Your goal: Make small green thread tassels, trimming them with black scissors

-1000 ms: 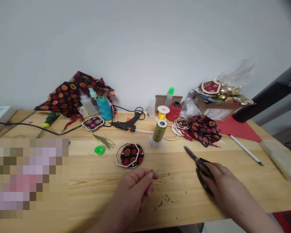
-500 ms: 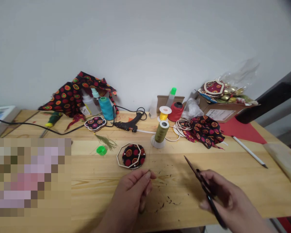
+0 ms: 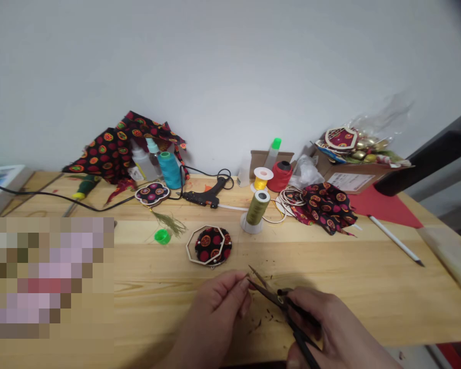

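Observation:
My right hand (image 3: 330,323) is wrapped round the handles of dark metal scissors (image 3: 274,297). Their blades are spread, with the lower tip at the fingertips of my left hand (image 3: 223,307). Those left fingers are pinched together, and a tiny olive-brown end shows at their tip; what it belongs to is mostly hidden. Just beyond the left hand lies a round patterned fabric piece (image 3: 225,251), with a pale octagonal frame (image 3: 190,243) overlapping it. An olive thread spool (image 3: 257,210) stands behind. Dark scraps (image 3: 269,313) are scattered under the scissors.
A black glue gun (image 3: 203,197), a blue thread cone (image 3: 170,171), a red thread cone (image 3: 281,177) and patterned cloth (image 3: 326,205) line the back. A green cap (image 3: 162,236) lies at left, a white pen (image 3: 395,241) at right. A pixelated patch hides the left front.
My right hand has brought the scissors left to my left fingertips, and the blades have spread apart. My left hand has shifted slightly right, still pinched.

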`<control>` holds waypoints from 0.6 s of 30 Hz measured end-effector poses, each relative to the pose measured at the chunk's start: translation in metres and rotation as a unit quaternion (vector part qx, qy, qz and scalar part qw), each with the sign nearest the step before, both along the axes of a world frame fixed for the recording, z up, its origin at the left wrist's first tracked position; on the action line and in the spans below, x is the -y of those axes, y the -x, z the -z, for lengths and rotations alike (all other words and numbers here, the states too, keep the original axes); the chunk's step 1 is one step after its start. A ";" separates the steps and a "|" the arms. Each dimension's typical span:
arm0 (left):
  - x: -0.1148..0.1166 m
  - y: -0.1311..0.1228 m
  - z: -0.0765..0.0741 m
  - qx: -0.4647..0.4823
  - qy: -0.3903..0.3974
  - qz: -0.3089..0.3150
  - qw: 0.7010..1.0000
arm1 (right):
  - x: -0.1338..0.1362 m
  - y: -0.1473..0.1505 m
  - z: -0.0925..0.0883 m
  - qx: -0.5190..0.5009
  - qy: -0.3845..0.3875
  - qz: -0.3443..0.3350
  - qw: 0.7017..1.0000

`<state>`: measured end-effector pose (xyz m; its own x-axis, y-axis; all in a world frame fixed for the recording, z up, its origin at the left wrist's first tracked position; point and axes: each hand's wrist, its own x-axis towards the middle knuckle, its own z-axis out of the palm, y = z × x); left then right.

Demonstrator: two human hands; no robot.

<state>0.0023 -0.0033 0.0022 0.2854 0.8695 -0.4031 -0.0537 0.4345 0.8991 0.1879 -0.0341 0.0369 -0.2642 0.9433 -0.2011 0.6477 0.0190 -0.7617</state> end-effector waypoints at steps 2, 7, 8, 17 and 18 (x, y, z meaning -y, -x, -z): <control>0.000 -0.001 -0.001 -0.015 -0.017 0.017 1.000 | 0.001 0.006 0.000 -0.002 0.047 0.037 0.998; 0.001 -0.002 -0.006 -0.036 -0.033 0.029 0.998 | 0.002 0.011 0.003 -0.016 0.068 0.072 0.995; 0.001 -0.002 -0.007 -0.033 -0.029 0.028 0.999 | 0.002 0.012 0.003 -0.028 0.070 0.076 0.994; 0.002 0.000 -0.006 -0.003 -0.020 0.018 1.000 | 0.002 0.015 0.008 -0.158 0.174 0.092 0.968; 0.002 0.000 -0.005 0.001 -0.019 0.019 1.000 | 0.002 0.015 0.008 -0.169 0.177 0.095 0.965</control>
<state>0.0021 -0.0055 0.0076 0.3187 0.8728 -0.3698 -0.0403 0.4022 0.9147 0.1726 -0.0362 0.0291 -0.2000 0.8688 -0.4530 0.3274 -0.3765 -0.8666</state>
